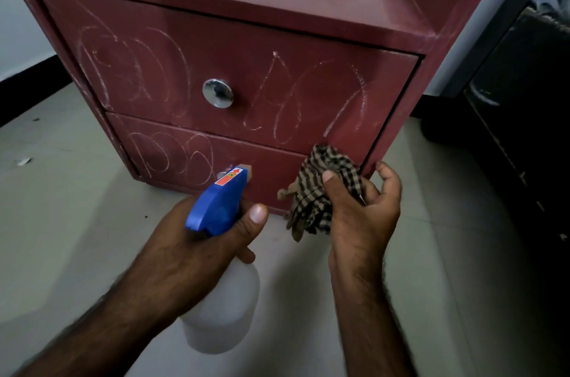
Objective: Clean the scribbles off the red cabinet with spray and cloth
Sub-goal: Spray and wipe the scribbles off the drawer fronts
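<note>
Obs.: red cabinet [308, 37] stands on the pale floor [61, 207], two drawers facing the person. White scribbles [132, 74] cover the upper drawer at 9 o'clock and 3 o'clock of the chrome knob [217, 93]. More loops are on the lower drawer [277, 173], toward 7 o'clock of the knob. No wet patch or wiped patch can be made out.

Step (judged): the spraying stage, not yet the wiping. Nozzle of the spray bottle [220, 201] points at the lower drawer, very near its face, at 6 o'clock of the knob.

Left hand [197, 244]: wrapped round the bottle neck under the blue head, thumb laid up along the head's side. The trigger finger is hidden, so whether it is squeezing cannot be told. The wrist is low and the translucent bottle body hangs down toward the person.

Right hand [361, 219]: at 4 o'clock of the knob, thumb pinning the bunched checked cloth [317, 182] against the fingers, the outer fingers loosely curled. The cloth's top reaches the seam between the drawers and looks to brush the front.

Next (judged): wet a marked patch, then bring the cloth across it with firm pressure. The nozzle likely needs raising for the upper drawer.
</note>
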Demonstrator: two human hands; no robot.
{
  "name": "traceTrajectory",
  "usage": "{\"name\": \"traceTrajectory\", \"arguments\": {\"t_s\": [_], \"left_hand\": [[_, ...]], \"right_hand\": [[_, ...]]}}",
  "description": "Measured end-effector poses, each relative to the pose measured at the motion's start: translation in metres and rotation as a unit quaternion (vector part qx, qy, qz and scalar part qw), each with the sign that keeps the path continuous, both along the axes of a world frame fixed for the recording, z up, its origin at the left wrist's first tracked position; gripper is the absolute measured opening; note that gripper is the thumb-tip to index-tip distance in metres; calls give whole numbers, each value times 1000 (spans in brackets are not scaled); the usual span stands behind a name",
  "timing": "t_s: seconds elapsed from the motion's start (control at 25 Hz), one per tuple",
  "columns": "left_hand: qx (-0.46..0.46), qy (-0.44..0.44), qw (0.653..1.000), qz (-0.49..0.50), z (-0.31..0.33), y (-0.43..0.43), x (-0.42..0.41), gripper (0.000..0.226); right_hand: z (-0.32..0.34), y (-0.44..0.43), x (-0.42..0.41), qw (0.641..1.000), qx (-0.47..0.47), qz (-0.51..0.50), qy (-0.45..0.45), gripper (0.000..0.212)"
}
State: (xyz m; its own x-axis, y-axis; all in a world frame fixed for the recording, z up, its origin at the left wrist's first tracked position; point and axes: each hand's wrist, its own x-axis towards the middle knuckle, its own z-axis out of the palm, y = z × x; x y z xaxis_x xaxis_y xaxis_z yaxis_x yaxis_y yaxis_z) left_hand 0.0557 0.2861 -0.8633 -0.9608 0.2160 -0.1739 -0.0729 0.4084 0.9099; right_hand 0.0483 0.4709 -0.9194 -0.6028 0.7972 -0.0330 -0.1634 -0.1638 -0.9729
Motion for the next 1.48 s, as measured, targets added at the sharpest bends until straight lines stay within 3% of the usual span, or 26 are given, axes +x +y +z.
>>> {"name": "traceTrajectory", "arguments": {"t_s": [0.08,0.28,0.52,0.72,0.92,1.12,1.36,1.48], "left_hand": [[-2,1,1000,-4,1,1,0,52],[9,3,1000,2,-3,-1,-2,50],[10,4,1000,6,1,1,0,50],[13,6,1000,12,-1,0,-1,49],[20,-2,1000,14,-1,-1,-1,50],[16,0,1000,8,-1,0,-3,51],[14,2,1000,10,-1,0,-2,51],[17,4,1000,12,-2,0,-4,50]], "right_hand": [[-5,0,-2,1000,3,-4,-20,72],[14,1,-6,994,79,-31,65,63],[5,4,-5,996,79,-43,-10,65],[25,10,-1,990,93,-55,91,59],[12,14,-1,992,101,-79,-4,62],[29,18,0,987,115,-84,80,61],[12,24,-2,990,102,-96,-1,61],[21,23,-4,990,91,-103,26,60]]}}
